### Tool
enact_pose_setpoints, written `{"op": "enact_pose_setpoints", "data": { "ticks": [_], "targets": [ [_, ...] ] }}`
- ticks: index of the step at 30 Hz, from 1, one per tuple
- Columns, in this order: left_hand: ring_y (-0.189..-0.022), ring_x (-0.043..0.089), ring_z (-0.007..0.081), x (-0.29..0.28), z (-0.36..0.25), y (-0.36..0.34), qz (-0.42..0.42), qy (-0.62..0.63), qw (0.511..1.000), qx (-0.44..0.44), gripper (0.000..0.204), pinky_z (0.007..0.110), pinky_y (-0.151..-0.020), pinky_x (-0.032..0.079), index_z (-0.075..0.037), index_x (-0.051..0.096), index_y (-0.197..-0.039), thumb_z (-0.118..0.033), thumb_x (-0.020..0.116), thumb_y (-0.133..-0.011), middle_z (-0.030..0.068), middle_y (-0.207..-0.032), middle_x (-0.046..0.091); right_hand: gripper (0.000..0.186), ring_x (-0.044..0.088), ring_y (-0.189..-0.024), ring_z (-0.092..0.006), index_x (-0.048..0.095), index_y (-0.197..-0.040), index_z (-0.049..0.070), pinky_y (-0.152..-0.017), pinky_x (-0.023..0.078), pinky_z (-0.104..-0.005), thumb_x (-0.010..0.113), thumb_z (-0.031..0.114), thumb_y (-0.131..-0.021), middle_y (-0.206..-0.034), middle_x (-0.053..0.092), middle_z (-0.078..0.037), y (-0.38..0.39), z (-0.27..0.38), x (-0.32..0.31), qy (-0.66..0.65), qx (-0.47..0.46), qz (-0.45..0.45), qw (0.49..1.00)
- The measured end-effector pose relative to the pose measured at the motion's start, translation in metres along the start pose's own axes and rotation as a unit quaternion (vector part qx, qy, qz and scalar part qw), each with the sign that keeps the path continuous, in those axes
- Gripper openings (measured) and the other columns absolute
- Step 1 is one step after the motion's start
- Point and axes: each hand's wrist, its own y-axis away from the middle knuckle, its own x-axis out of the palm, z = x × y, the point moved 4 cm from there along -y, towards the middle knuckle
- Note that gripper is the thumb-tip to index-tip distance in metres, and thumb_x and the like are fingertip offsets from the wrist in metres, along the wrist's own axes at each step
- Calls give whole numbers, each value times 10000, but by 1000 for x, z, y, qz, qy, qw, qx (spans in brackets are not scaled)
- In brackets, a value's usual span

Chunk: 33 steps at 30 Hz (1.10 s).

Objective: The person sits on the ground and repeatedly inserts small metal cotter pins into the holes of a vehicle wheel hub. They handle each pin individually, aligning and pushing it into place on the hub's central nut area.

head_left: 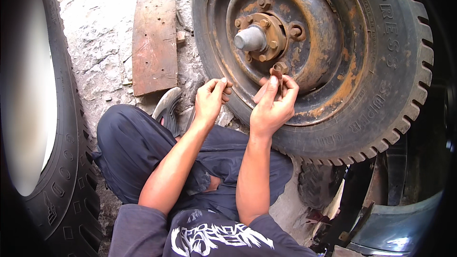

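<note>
A large tyre (392,62) on a rusty steel rim (349,66) fills the upper right, with a hub (271,33) carrying a grey centre cap (250,38) and several bolts and nuts. My right hand (273,107) pinches a small rusty brown piece (277,74), its exact shape unclear, just in front of the lower lug nut (282,66). My left hand (212,100) is to its left, in front of the tyre's lower left edge, with thumb and fingers closed; whatever they hold, if anything, I cannot make out.
A worn reddish board (153,38) lies on rough stone ground (95,38). Another tyre (66,176) stands at the far left. My bent knee and a grey sandal (166,104) are below the board. A smaller tyre (314,185) and a dark curved metal panel (390,223) are at lower right.
</note>
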Motion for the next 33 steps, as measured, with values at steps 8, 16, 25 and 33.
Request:
{"op": "enact_pose_setpoints", "data": {
  "ticks": [8,16,25,33],
  "targets": [
    [-719,642,70,0,-4,0,11,21,1000,-4,345,256,-687,520,-40,804,-1086,-332,626,-1134,12,-884,750,193,789,-862,-249,627,-1196,-18,-723,588,-379,656,154,-1114,-1014,788,-184,-29,36,10,110,-22,66,992],
    [-685,616,63,3,-6,1,3,20,1000,-4,351,263,-646,511,-48,821,-1052,-335,635,-1129,-4,-827,736,204,775,-746,-178,684,-1047,6,-716,569,-344,696,201,-1104,-783,791,-86,-38,32,16,155,-31,84,984],
    [-641,583,62,5,-4,1,-5,-25,1000,4,347,269,-614,480,-54,836,-1024,-333,648,-1110,-21,-769,712,181,814,-713,-245,706,-989,-16,-646,594,-372,742,148,-1056,-740,788,-121,-40,36,21,183,-8,91,979],
    [-632,550,47,10,0,2,-2,-18,1000,-7,336,268,-598,446,-46,834,-996,-311,656,-1100,-24,-760,698,271,790,-674,-251,743,-939,-18,-693,585,-385,754,231,-1045,-692,774,-103,-43,25,19,150,82,90,981]
  ]
}}
